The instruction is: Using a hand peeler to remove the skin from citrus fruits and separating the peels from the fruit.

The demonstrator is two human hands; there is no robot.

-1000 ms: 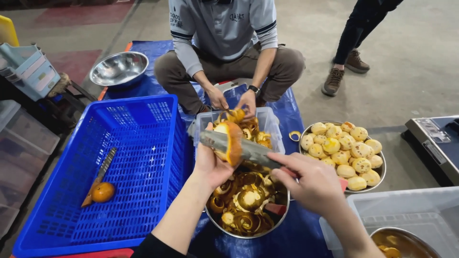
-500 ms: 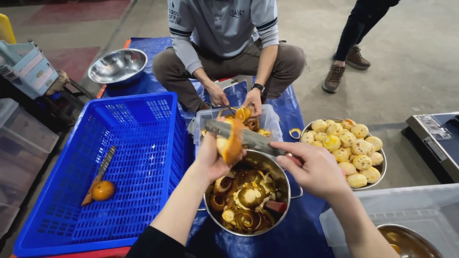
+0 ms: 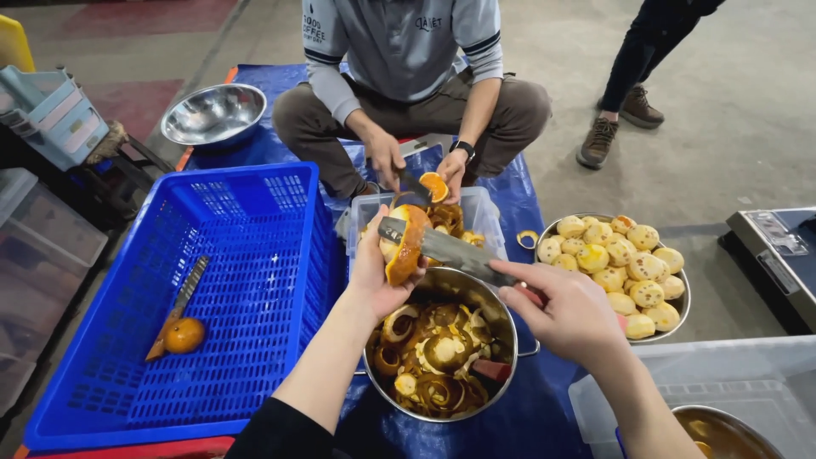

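In the head view, the left hand (image 3: 378,272) is gripping a half-peeled orange (image 3: 402,245) with the fingers curled around it, above a metal pot (image 3: 501,310) full of orange peels, while the right hand (image 3: 571,314) is closing its fingers on the handle of a big knife (image 3: 446,246) whose blade is lying against the fruit. A blue crate (image 3: 255,280) on the left is holding one whole orange (image 3: 184,335), a bowl of peeled fruit (image 3: 618,265) is standing on the right, and a seated person (image 3: 416,51) opposite is cutting another orange

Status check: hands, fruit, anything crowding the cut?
Left hand grips half-peeled orange. Right hand holds knife, blade on the fruit. Peel pot directly beneath; nothing blocking.
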